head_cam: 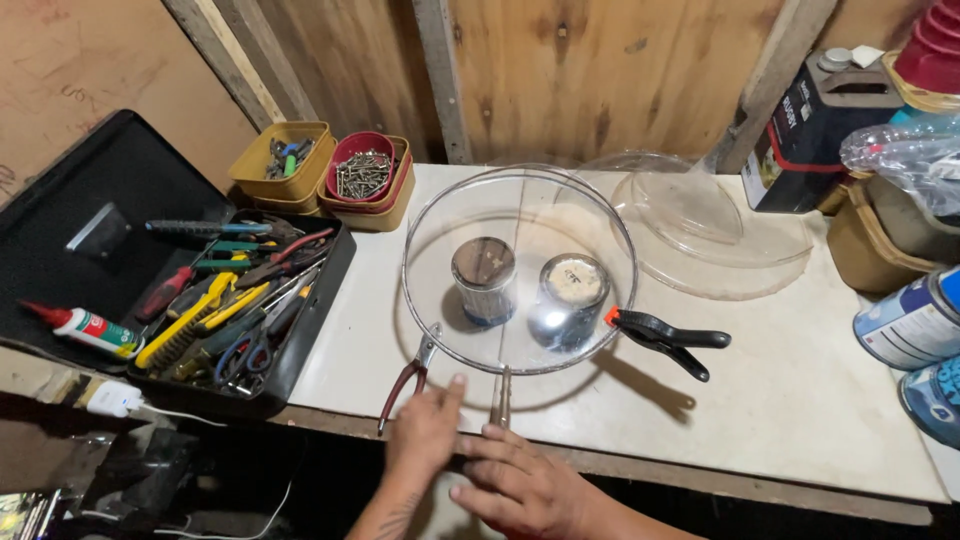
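Hands below clear lid; blue-white cans right.

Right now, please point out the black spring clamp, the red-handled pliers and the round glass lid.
black spring clamp point(668, 338): head view, on its handles.
red-handled pliers point(402, 383): head view, on one red handle.
round glass lid point(520, 215): head view, on the clear pane.

Both forearms run off the bottom edge — the paint cans at right are cut by the frame; the screws in the red bowl are too small to tell apart.
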